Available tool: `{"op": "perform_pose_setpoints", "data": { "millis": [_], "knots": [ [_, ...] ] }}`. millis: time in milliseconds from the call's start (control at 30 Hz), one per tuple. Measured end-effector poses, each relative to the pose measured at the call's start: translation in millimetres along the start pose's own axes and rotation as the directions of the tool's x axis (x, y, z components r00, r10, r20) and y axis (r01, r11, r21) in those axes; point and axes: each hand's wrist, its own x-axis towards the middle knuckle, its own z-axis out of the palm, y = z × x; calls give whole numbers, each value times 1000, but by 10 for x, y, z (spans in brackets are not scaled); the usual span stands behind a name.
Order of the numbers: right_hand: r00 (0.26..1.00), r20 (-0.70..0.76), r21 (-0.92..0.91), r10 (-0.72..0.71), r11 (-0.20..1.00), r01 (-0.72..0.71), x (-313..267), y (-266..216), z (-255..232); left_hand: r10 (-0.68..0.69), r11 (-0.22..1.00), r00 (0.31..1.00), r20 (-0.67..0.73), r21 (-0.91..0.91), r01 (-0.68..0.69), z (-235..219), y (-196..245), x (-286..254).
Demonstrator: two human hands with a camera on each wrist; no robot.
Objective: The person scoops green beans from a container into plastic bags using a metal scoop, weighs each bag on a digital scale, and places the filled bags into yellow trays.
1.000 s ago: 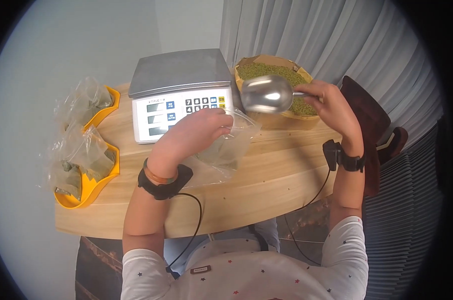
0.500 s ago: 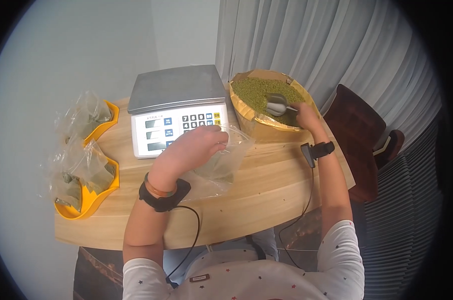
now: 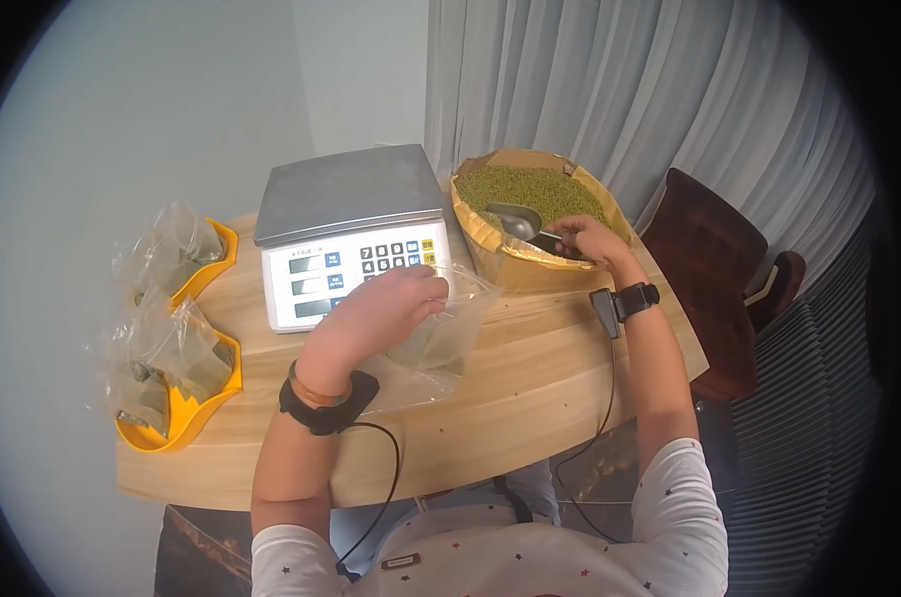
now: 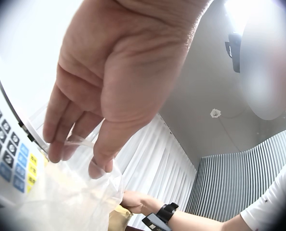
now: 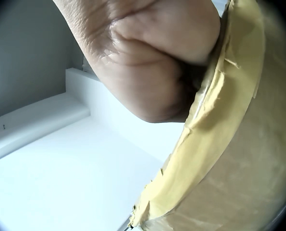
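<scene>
My left hand [image 3: 386,308] pinches a clear plastic bag [image 3: 439,348] near its top edge, in front of the scale. In the left wrist view, thumb and fingertips meet at the film of the bag [image 4: 68,192]. My right hand [image 3: 600,244] grips the handle of a metal scoop [image 3: 513,221], whose bowl lies among green granules [image 3: 535,187]. These granules fill a brown container [image 3: 520,274] with a yellow rim. In the right wrist view, my right hand [image 5: 143,62] is right at the rim [image 5: 220,120], which hides the fingers and scoop.
A digital scale [image 3: 356,189] with a grey plate stands left of the container. Yellow trays [image 3: 177,433] with filled clear bags [image 3: 197,353] line the left side of the wooden table [image 3: 510,418]. A dark red chair [image 3: 709,269] stands at the right, before a curtain [image 3: 649,99].
My right hand has lowered the scoop from above the container into the granules, then shifted it toward the near left rim. The left hand keeps hold of the bag. The head view has tilted.
</scene>
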Motion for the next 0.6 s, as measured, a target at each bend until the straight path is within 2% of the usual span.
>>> {"op": "perform_pose_setpoints", "data": {
  "millis": [33, 100, 300, 433, 533, 600],
  "knots": [
    [1000, -2, 1, -1, 1000, 1, -21, -6, -3, -4, 1000, 1000, 2, -1, 4, -2, 3, -1],
    [993, -119, -10, -26, 1000, 25, -77, -26, -24, 3, 1000, 1000, -5, -4, -3, 2, -2, -3],
    [965, -241, -82, -101, 993, 83, -167, 45, -145, 5, 1000, 1000, -20, -6, -5, 24, -7, -3],
    [954, -259, -76, -153, 988, 137, -276, 23, -177, 2, 1000, 1000, -23, -8, -2, 21, 5, 5],
    [960, -238, -79, -150, 988, 135, -402, -78, -245, -5, 1000, 1000, -3, 2, 5, 6, 40, 4],
    [959, -186, -84, -215, 976, 202, -456, -113, -308, -1, 1000, 1000, 0, 4, 1, 10, 29, 2]
  ]
}}
